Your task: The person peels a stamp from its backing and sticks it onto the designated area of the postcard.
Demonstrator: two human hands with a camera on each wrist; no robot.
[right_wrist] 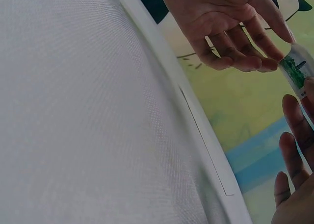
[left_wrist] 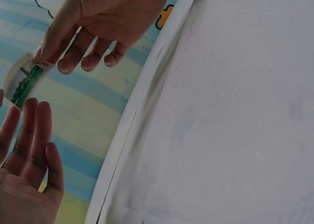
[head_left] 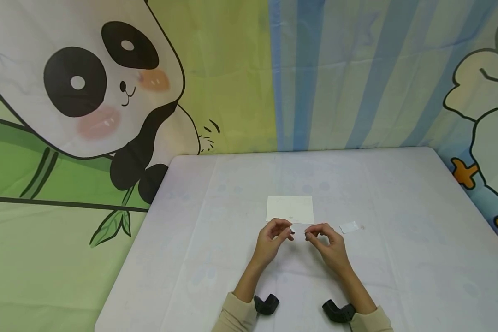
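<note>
Between my two hands is a small, slightly bowed stamp-like printed slip (left_wrist: pixel 29 82), white with a green landscape picture. In the head view my left hand (head_left: pixel 275 237) and right hand (head_left: pixel 327 240) face each other above the table, just in front of a white card (head_left: pixel 289 208). My right hand pinches one end of the slip between thumb and forefinger, its other fingers loosely bent. The left hand pinches the opposite end; in the right wrist view its thumb lies at the slip's upper edge (right_wrist: pixel 293 50). From the head camera the slip is mostly hidden by the fingers.
To the right of the hands lies a small, pale, shiny rectangular piece (head_left: pixel 349 227). The white-covered table (head_left: pixel 182 276) reaches back to a printed curtain (head_left: pixel 220 92) with a panda. Black curved wrist mounts (head_left: pixel 267 305) sit by both sleeves.
</note>
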